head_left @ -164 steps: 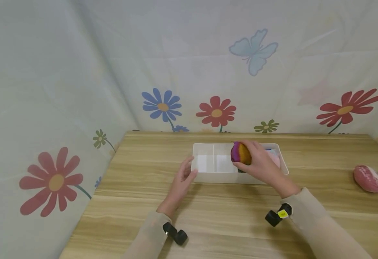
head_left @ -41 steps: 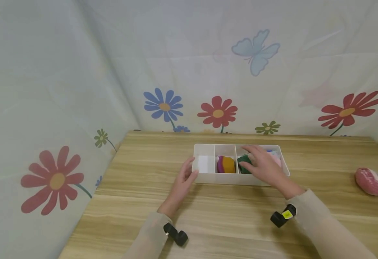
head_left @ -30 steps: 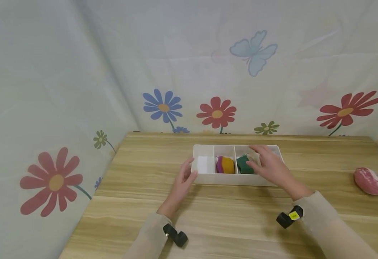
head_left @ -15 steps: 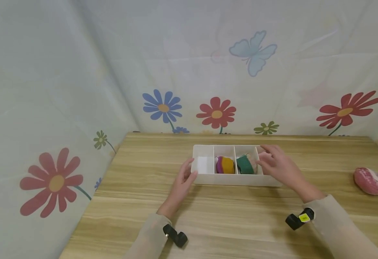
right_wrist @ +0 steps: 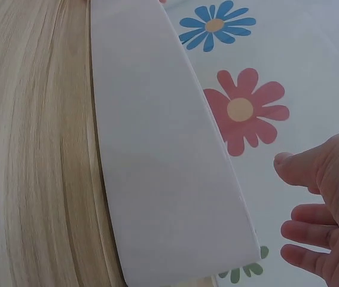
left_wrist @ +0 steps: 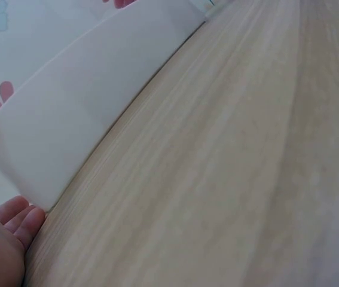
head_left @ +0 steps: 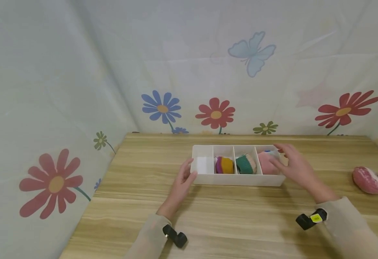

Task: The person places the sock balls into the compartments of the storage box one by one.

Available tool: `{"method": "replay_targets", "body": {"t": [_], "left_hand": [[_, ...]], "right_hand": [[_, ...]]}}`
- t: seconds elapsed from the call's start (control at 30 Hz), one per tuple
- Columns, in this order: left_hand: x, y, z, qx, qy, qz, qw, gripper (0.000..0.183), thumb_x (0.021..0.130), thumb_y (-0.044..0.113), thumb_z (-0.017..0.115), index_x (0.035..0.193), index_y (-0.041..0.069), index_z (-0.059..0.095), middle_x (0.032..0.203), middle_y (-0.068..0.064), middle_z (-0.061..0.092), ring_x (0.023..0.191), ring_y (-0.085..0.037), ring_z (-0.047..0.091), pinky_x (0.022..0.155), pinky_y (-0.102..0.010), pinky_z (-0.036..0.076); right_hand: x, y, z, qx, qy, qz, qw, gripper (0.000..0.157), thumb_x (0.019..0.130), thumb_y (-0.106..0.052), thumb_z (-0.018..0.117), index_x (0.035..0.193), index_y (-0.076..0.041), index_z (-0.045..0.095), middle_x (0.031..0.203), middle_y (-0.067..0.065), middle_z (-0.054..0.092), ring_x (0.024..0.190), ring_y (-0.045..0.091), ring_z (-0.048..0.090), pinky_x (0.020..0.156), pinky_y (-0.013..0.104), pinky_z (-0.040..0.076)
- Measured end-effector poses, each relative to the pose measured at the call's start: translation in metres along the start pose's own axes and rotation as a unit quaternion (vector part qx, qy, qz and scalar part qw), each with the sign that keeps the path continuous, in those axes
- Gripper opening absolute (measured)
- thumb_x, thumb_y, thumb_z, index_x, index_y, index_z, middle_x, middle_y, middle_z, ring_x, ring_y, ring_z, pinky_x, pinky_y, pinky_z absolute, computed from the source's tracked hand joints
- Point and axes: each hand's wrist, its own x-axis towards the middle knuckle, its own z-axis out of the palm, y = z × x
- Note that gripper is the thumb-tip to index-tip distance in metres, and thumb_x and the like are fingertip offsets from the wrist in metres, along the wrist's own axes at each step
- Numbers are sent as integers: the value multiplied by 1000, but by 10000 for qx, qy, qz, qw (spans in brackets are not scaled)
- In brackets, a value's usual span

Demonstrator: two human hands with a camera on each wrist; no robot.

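A long white divided box (head_left: 237, 180) lies on the table. My left hand (head_left: 180, 185) holds its left end, thumb at the front corner and fingers along the end wall. Beside the box's right end, my right hand (head_left: 299, 172) is spread with nothing in it, its thumb overlapping the last compartment. A purple and yellow rolled sock (head_left: 225, 165) sits in the second compartment from the left. In the third lies a green and beige rolled sock (head_left: 245, 164). The right compartment holds a pink and blue rolled sock (head_left: 266, 162), partly covered by the thumb. The leftmost compartment is bare.
A pink and white rolled sock (head_left: 368, 180) lies on the wooden table (head_left: 234, 223), well to the right of the box. Flower-printed cloth (head_left: 192, 64) hangs behind the table and along its left side.
The purple and yellow rolled sock, held by my right hand earlier, now lies in the second compartment. My right hand has moved right, past the green sock. My left hand stays put.
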Motion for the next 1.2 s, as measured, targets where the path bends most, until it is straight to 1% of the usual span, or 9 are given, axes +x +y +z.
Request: {"method": "replay_targets", "body": {"t": [0.23,0.4,0.5,0.8,1.03,1.2], "left_hand": [[1,-1,0,24,44,-38,10000,49,98,13,48,143,6,30,133,-29,42,114,-36,48,94,-48,38],[0,1,0,92,139,-66,9998,49,98,14,48,142,6,31,131,-27,45,113,-36,49,93,-49,39],[0,2,1,76,134,-52,9999,48,98,13,48,142,5,31,130,-27,46,112,-36,49,93,-48,39],[0,2,1,27,115,-3,9999,48,97,10,48,142,5,31,129,-27,47,109,-35,50,92,-45,39],[0,1,2,103,128,-6,9999,48,98,11,48,142,5,31,128,-26,47,108,-34,51,90,-43,40],[0,0,2,103,139,-32,9998,48,98,12,48,142,6,31,129,-26,45,109,-34,50,91,-45,39]], "right_hand": [[-5,7,-6,-98,-46,263,9996,53,86,-15,68,127,7,45,120,26,47,104,40,47,84,56,41],[-9,12,-10,-23,17,261,9997,52,84,-11,69,126,8,45,117,26,48,102,39,47,83,56,41],[-13,16,-12,-20,23,318,9995,52,84,-9,69,127,8,44,116,26,48,103,40,47,83,57,41],[-24,27,-24,-115,70,494,9987,52,87,-13,67,127,9,43,117,29,47,102,42,46,81,59,40],[-32,35,-33,-177,124,590,9980,52,86,-11,67,127,11,43,117,31,46,101,44,46,80,59,39],[-38,40,-40,-282,-23,847,9960,56,89,-20,65,129,10,40,121,33,44,103,46,44,81,62,38]]}}
